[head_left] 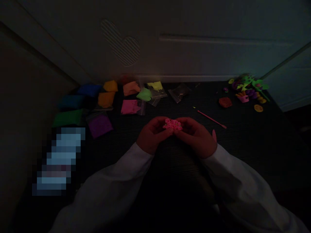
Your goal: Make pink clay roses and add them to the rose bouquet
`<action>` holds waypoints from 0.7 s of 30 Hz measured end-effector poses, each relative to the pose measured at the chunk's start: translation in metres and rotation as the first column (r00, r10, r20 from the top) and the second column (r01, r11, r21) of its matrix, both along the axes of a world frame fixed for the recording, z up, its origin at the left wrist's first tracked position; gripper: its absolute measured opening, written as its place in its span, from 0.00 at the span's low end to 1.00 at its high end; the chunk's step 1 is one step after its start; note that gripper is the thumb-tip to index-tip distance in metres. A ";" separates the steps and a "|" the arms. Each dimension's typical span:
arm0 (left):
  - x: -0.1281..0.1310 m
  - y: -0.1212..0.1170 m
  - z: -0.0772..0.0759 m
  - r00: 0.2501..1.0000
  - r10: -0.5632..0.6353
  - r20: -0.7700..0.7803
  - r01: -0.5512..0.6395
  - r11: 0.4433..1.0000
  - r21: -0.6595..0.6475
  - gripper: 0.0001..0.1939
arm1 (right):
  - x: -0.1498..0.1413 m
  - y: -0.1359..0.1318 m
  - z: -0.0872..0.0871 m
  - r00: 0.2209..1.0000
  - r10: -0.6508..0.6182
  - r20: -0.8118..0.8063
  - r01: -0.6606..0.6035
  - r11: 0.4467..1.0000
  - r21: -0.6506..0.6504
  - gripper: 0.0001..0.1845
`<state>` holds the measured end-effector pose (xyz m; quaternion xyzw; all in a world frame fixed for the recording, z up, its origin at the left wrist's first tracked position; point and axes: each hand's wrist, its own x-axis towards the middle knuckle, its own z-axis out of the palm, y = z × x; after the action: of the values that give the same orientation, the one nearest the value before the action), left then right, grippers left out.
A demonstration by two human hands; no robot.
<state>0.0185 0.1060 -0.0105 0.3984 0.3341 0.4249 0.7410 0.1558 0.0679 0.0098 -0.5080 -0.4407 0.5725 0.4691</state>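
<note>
Head view: L hand [152,136] & R hand [201,137] both grip pink flowery clump [173,124] over dk tabletop [257,142], pink stick [212,119] nr R.

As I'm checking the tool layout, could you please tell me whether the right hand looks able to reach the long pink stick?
Probably yes: the long pink stick lies just beyond the right hand with nothing covering it, though that hand's fingers hold the pink flower cluster.
</note>
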 end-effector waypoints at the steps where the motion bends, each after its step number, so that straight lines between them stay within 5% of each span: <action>1: 0.000 0.001 0.002 1.000 0.002 0.017 -0.002 0.999 -0.040 0.15 | 0.000 0.000 0.000 1.000 0.000 -0.005 0.000 1.000 0.000 0.15; 6: -0.003 0.004 0.011 0.988 -0.002 0.154 0.033 0.978 -0.205 0.16 | 0.002 0.001 -0.001 0.999 -0.001 -0.053 0.000 1.000 -0.013 0.17; 21: 0.000 0.002 0.006 1.000 0.010 0.001 -0.010 0.994 -0.107 0.20 | 0.002 0.000 0.001 0.998 0.014 -0.060 -0.017 0.999 -0.050 0.18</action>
<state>0.0187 0.1082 -0.0045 0.3563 0.3579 0.4106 0.7592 0.1577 0.0680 0.0104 -0.4989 -0.4160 0.6019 0.4645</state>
